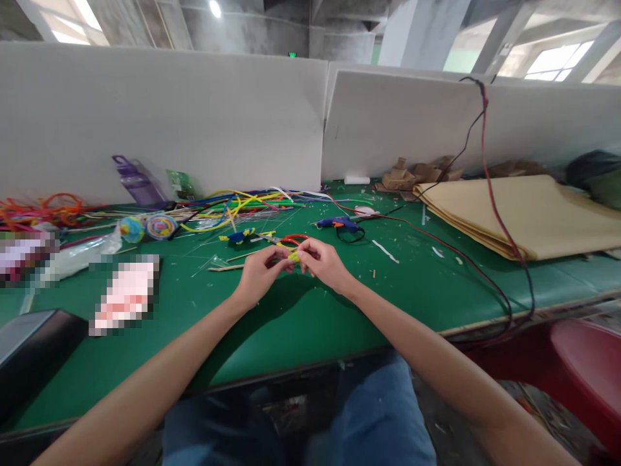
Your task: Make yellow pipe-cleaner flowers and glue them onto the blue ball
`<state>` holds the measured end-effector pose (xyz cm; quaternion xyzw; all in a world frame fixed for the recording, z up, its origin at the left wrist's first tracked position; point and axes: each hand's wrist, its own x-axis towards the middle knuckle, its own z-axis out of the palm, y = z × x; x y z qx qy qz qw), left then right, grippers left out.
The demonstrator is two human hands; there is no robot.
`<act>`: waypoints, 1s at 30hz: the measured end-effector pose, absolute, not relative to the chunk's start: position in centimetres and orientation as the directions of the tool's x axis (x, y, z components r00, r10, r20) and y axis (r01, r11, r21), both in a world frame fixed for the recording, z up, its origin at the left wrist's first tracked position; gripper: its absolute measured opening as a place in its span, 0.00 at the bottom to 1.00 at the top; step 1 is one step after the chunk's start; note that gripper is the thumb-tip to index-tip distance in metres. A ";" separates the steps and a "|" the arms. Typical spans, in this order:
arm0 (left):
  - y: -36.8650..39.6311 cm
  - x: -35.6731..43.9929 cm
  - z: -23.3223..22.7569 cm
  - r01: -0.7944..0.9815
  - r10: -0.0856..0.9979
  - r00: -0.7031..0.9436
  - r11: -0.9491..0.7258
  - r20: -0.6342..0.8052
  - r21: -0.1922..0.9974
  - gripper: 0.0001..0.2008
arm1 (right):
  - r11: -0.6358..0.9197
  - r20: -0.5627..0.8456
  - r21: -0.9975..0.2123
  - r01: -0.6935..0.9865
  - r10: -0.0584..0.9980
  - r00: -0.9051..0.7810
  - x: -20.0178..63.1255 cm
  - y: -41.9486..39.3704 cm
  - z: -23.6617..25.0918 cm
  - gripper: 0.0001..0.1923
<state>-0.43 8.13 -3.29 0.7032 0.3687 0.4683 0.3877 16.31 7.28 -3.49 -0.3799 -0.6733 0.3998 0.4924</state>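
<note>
Yellow-green piece (294, 257) sits between our two hands, just above the green table (310, 343) and near the middle of its width. Our left hand (262, 273) pinches one side of it with thumb and fingers, and our right hand (323, 264) closes its fingertips on the other, so both grips are shut on the same small thing. We probably use only the fingertips because so little of it shows between them; two pinches should steady it better than one. What shape it has, we cannot tell, since our fingers cover most of it.

Just beyond our hands lie the scissors (293, 237), orange handles toward us, and farther back the blue glue gun (337, 223); both seem placed for an easy reach. Long coloured stems (237, 202) lie along the back, perhaps so that the front stays free for our forearms.

Counting, we find one piece in hand, one pair of scissors, one glue gun, one purple bottle (140, 186) by the board, two round ornaments (162, 226) side by side on the left, one blue-and-yellow piece (237, 237) near the scissors, and one red stool (589, 369) at the right. The stems overlap too much for us to number.
</note>
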 end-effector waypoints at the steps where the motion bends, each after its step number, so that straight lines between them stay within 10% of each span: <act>1: 8.1 -0.5 -3.2 0.192 0.871 0.304 -0.452 0.385 0.871 0.07 | 0.389 0.356 -0.914 0.118 0.906 -0.231 16.3 7.3 -3.5 0.06; 11: 8.0 -0.5 -2.9 0.350 0.805 0.349 -0.587 0.480 0.730 0.06 | 0.355 0.323 -0.931 0.085 0.911 -0.257 16.4 7.5 -3.8 0.06; 24: 9.1 -1.4 -3.1 0.182 0.879 0.339 -0.409 0.334 0.894 0.09 | 0.259 0.243 -0.965 0.028 0.932 -0.268 16.6 8.0 -3.7 0.06; 30: 8.9 -1.5 -2.7 0.183 0.862 0.243 -0.492 0.446 0.851 0.07 | 0.023 0.042 -0.949 -0.313 0.998 -0.053 17.3 9.1 -3.6 0.09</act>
